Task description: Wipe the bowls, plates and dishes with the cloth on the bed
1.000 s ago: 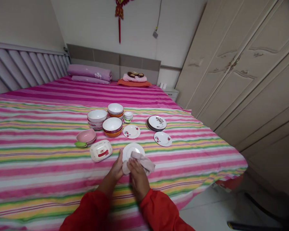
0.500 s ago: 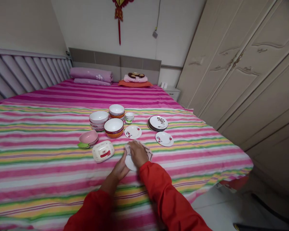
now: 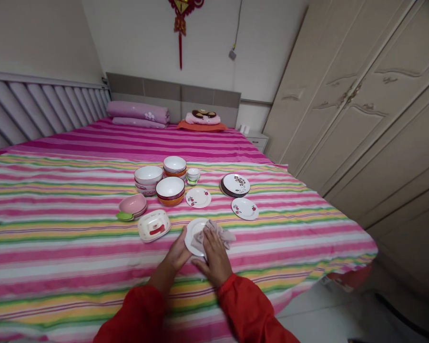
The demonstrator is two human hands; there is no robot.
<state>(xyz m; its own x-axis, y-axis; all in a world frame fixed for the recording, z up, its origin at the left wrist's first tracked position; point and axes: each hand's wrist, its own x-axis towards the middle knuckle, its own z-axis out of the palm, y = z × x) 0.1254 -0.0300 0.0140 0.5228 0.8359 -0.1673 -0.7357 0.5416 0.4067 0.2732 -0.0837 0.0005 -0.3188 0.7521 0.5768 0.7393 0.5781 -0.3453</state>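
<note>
My left hand [image 3: 179, 251] grips the left edge of a white plate [image 3: 190, 234], held over the striped cloth. With its fingers pressing on a crumpled pale cloth [image 3: 221, 232], my right hand [image 3: 213, 255] lies across the plate's right side. The cloth covers part of the plate's face and hangs past its right edge. Just beyond are two flower-patterned plates, one plate [image 3: 199, 197] straight ahead and another plate [image 3: 245, 208] to the right. A rectangular dish [image 3: 154, 226] with a red print sits left of my left hand.
Stacked bowls [image 3: 170, 188] stand behind the dish, beside small cups [image 3: 193, 175]. Pink bowls [image 3: 132, 205] with a green leaf shape lie left. A stack of dark-rimmed plates [image 3: 236, 185] is at right. The bed's edge drops to the floor near the wardrobe [image 3: 343, 109].
My right hand has slid down and slightly right over the plate with the cloth, uncovering the plate's upper part. My left hand keeps its hold on the edge.
</note>
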